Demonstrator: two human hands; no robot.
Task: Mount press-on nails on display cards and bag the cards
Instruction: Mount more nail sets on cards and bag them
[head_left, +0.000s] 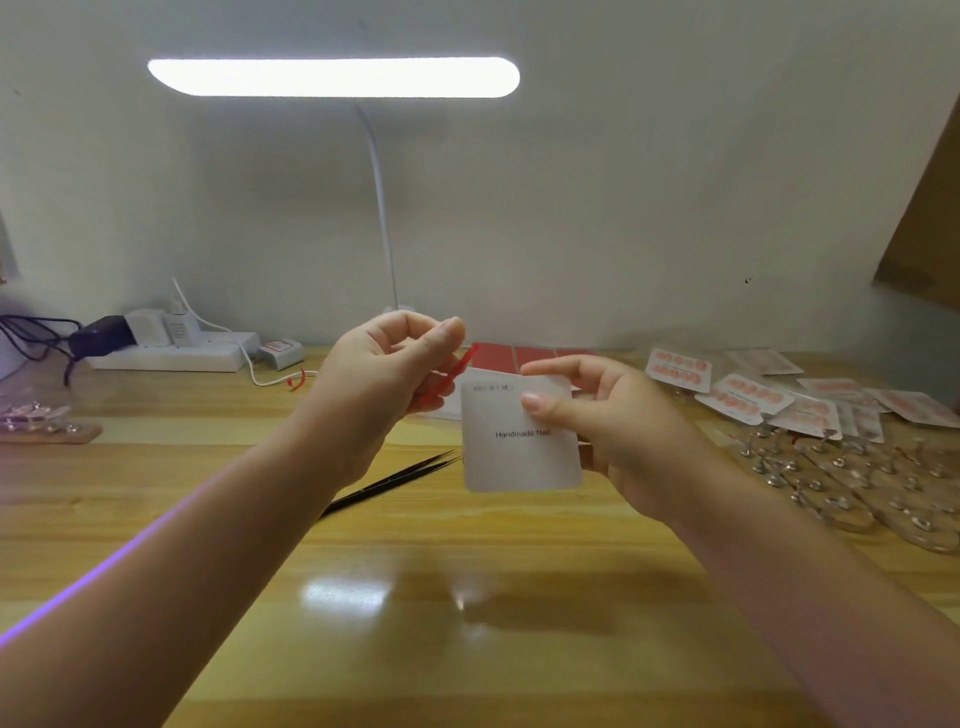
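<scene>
Head view: right hand (613, 415) pinches a blank display card (522, 436), printed "Handmade Nail", thumb on its face, fingers behind, held above the tabletop (467, 597). Left hand (384, 374), just left of the card, is closed on a thin red strip (457, 371), probably adhesive-tape backing; its lower end meets the card's top-left corner.

Progress (judged): this card carries no nails yet, so mounting on it is only starting. Right of the card, a spread of finished cards with pink nails (753, 397) lies on the tabletop; some look glossy, possibly already sleeved, cannot confirm. Nearer than those, clear holders with metal studs (852, 478), apparently emptied of nails.

Behind the card: red tape sheets (514, 358). Below-left of the card: black tweezers (395, 480).

Containers: no open bag or box identifiable; bagging status uncertain.
</scene>
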